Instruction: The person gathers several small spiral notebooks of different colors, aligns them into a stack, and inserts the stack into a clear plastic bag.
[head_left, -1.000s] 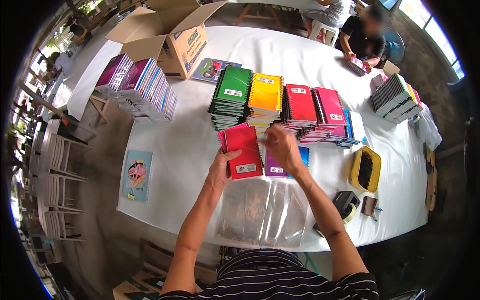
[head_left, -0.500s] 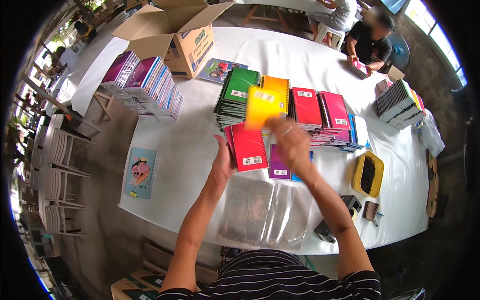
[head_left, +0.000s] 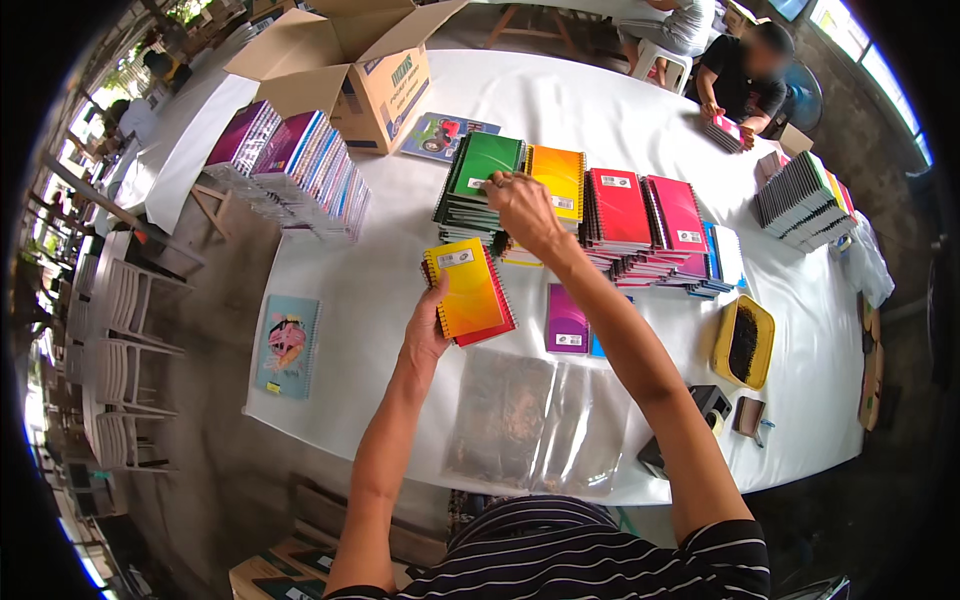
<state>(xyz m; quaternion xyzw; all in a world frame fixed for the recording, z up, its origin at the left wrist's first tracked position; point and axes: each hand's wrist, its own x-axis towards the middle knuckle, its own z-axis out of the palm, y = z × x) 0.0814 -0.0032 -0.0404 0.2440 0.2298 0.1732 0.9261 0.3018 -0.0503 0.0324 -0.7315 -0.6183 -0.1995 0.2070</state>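
My left hand point(head_left: 430, 322) is closed round a small stack of spiral notebooks, with a yellow notebook point(head_left: 465, 290) on top and a red notebook point(head_left: 490, 331) showing under it. At the far stack, my right hand point(head_left: 527, 208) has its fingers bent and pinched on the right edge of the top green notebook point(head_left: 490, 160). Close beside that hand is a stack of orange-yellow notebooks point(head_left: 558, 170). Further right stand stacks of red notebooks point(head_left: 615, 215) and pink-red notebooks point(head_left: 672, 210). A purple notebook point(head_left: 567, 310) lies nearer me, partly over a blue one.
Clear plastic sleeves point(head_left: 500, 415) lie at the table's near edge. To the right are a yellow tub point(head_left: 767, 345) of dark bits and a black tape dispenser point(head_left: 708, 405). Tall notebook piles point(head_left: 310, 165) and an open carton point(head_left: 390, 100) stand far left. A co-worker point(head_left: 745, 85) sits far right.
The yellow notebook has come down onto the red ones in my left hand. My right hand has let it go and moved up and left to the green stack.
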